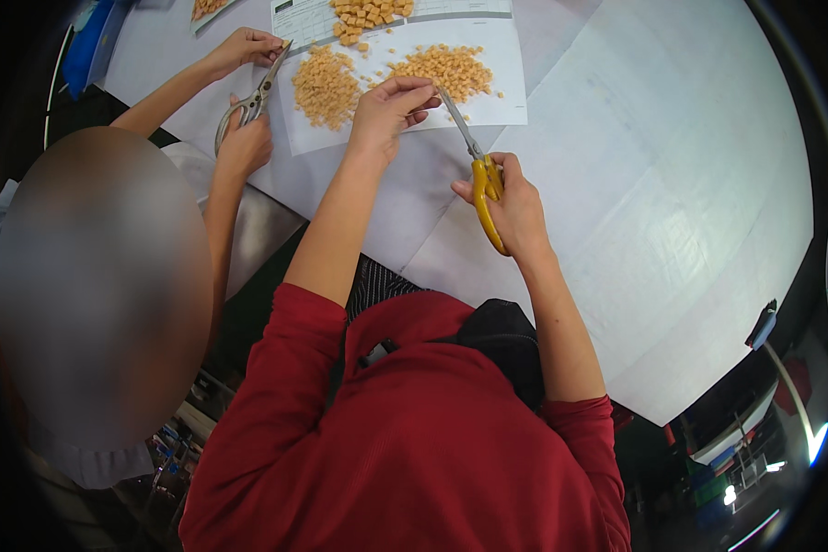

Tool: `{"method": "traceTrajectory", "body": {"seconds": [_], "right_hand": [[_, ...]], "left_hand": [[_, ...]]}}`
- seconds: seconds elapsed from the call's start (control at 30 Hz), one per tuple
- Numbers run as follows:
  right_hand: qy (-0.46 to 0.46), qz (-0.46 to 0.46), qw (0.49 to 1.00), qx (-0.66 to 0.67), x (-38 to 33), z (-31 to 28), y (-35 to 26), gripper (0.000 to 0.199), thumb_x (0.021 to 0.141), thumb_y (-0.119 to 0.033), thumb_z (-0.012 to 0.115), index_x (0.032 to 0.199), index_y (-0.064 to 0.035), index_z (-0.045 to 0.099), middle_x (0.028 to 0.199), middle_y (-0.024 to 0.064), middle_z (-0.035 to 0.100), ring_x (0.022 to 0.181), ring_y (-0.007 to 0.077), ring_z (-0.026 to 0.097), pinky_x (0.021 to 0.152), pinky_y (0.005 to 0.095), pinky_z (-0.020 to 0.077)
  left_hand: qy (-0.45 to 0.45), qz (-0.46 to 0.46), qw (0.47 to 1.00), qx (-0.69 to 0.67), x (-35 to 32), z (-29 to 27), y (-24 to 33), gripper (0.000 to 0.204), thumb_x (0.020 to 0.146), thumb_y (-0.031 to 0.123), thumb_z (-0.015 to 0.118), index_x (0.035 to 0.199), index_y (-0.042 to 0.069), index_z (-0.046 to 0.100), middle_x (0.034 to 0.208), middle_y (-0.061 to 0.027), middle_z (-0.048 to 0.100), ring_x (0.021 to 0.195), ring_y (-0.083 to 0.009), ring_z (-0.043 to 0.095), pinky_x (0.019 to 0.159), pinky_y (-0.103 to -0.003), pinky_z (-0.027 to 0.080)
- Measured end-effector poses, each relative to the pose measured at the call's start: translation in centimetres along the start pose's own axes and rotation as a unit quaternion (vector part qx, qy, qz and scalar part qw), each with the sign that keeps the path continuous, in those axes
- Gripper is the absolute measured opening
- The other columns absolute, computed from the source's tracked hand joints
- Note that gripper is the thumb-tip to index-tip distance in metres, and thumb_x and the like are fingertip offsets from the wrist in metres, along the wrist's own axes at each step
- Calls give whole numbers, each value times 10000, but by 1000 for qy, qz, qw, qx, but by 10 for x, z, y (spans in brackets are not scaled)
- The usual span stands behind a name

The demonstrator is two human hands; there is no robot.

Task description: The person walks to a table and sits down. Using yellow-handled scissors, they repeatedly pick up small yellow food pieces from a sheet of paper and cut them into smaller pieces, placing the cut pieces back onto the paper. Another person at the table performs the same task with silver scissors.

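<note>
My right hand [519,213] grips a pair of scissors [481,196] with yellow handles, its blades pointing up and left. At the blade tips, my left hand [388,115] is closed in a pinch; what it holds, if anything, is too small to make out. Just beyond my hands lies a pile of small orange-yellow pieces [443,74] on a white paper sheet [511,97]. A second pile of small pieces [326,90] sits left of it. Farther back are larger orange-yellow cubes [370,13].
Close on my left, a co-worker's hands [247,143] work with metal scissors [256,101] over the same table. The white-covered table [672,184] stretches to the right. A blue container [92,46] stands at the far left, and a lamp [791,386] is at the right.
</note>
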State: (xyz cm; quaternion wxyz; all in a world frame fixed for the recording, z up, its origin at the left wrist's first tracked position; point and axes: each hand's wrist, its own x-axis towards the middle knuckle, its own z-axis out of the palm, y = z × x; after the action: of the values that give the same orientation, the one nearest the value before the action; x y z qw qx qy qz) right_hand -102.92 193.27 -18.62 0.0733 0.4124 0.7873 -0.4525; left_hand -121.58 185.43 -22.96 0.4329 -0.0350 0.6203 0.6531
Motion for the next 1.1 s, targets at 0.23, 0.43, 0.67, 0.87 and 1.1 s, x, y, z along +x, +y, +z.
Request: {"method": "traceTrajectory", "body": {"seconds": [0.23,0.43,0.67,0.87,1.1], "right_hand": [[-4,-9,1000,-12,0,-1,-2,666,763,-487,766,1135,5,513,893,211,668,825,338,670,740,389,518],[-22,7,1000,0,5,-1,-1,648,748,-490,778,1106,-8,535,853,196,670,794,322,667,716,385,516],[-19,42,999,-28,28,6,9,649,736,-481,794,1092,0,542,796,178,670,691,283,657,635,367,504],[-40,59,997,-30,40,1,16,647,764,-528,743,1113,-25,530,859,207,682,785,366,672,680,421,528],[-38,41,998,3,28,-5,11,633,784,-486,741,1133,-13,508,888,206,674,817,364,666,705,417,522]], "left_hand": [[-23,-21,999,20,-3,-4,1,157,840,90,703,989,56,670,940,-44,690,853,-149,677,744,-256,495],[-38,-40,998,44,1,-8,4,192,855,92,694,1037,42,661,972,-34,676,878,-154,654,794,-287,501],[134,160,901,381,27,-25,7,182,812,130,721,974,54,691,939,-77,697,810,-145,661,723,-269,504],[258,348,727,533,69,-48,11,172,802,125,704,957,57,673,856,-116,677,767,-257,649,682,-383,504],[203,231,878,368,75,-40,18,230,825,132,710,1035,51,659,911,-87,685,808,-187,645,693,-315,505]]}}
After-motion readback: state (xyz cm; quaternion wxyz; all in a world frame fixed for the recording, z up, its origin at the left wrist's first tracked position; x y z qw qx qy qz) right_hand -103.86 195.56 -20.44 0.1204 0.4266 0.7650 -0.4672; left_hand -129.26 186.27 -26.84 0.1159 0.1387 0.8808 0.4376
